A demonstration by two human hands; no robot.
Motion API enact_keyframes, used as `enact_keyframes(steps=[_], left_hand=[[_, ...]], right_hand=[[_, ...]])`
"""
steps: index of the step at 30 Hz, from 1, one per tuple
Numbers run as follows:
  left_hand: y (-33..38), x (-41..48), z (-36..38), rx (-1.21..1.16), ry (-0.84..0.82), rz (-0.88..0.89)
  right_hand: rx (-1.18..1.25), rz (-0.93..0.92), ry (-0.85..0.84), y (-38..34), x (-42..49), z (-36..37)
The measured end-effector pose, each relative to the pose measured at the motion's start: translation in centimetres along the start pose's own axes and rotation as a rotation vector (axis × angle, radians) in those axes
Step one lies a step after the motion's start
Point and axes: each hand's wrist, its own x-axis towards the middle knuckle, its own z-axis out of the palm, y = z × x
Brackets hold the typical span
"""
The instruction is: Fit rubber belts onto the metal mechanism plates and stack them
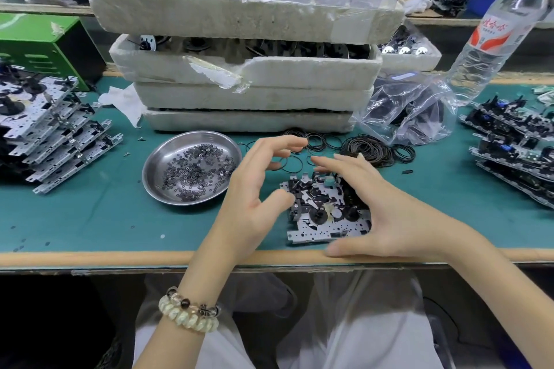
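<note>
Teal mat (90, 213) (black belts (368, 151))

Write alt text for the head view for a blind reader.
A left hand and right hand flank a metal mechanism plate on a green bench. Loose rubber belts lie behind it, a steel dish of small rings to its left.

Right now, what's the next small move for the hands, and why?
Probably pinch up one loose belt with the left hand: its fingers hover curved over the loops, holding nothing I can see. The right hand spans the metal plate on the mat with straight fingers, and no belt shows on the plate, though small parts clutter it.
</note>
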Motion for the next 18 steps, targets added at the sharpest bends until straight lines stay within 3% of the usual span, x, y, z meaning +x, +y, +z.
enact_keyframes(steps=[8, 13, 18], left_hand=[[0.1, 0.0, 0.1, -0.027, 0.128, 0.094], [0.0, -0.1, 0.0, -0.059, 0.164, 0.101], [-0.1, -0.1, 0.1, -0.022, 0.143, 0.114]], right_hand=[[-0.09, -0.07, 0.124, -0.6, 0.8, 0.1], [-0.041, -0.109, 0.334, -0.9, -0.9, -1.0], [-0.063, 0.09, 0.607, 1.5, -5.1, -3.6]])
